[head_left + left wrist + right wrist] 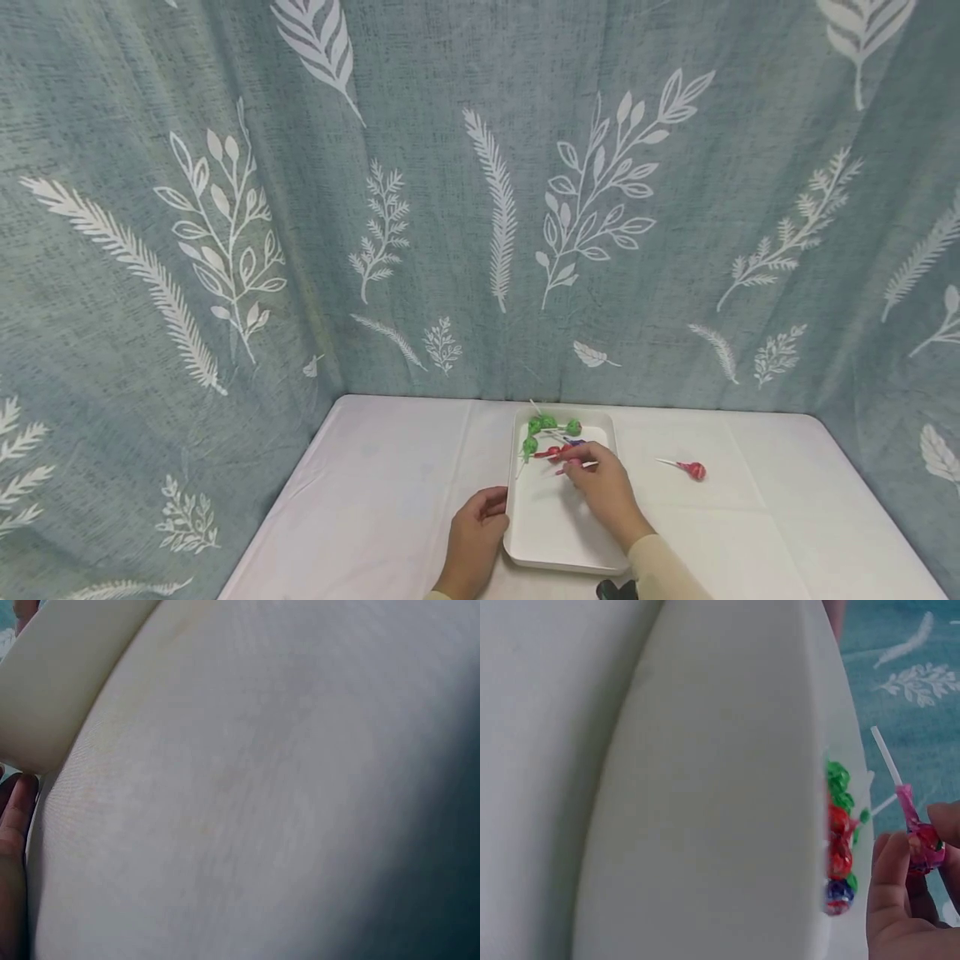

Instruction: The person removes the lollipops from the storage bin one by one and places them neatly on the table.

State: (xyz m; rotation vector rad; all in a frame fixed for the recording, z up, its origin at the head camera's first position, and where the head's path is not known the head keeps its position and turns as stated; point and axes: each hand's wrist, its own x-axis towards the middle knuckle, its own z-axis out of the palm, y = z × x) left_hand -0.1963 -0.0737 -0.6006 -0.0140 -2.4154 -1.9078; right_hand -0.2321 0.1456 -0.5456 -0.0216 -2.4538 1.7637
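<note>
A pink-wrapped lollipop (pixel 925 853) with a white stick is pinched between the thumb and fingers of my right hand (pixel 602 490), above the white tray (pixel 551 537). Several green lollipops (pixel 534 425) lie at the tray's far end, with red lollipops (pixel 839 859) and a blue-and-red lollipop (pixel 839 897) close by them. My left hand (pixel 477 535) rests against the outside of the tray's left wall. Its fingertips touch the tray's lower edge in the left wrist view, where most of that hand is out of frame.
One red lollipop (pixel 695 471) lies on the white-covered table (pixel 720 542) to the right of the tray, its stick pointing left. Behind the table hangs a blue-green curtain (pixel 450 250) with white leaf prints. A small dark object (pixel 617 590) shows at the bottom edge, near the right sleeve.
</note>
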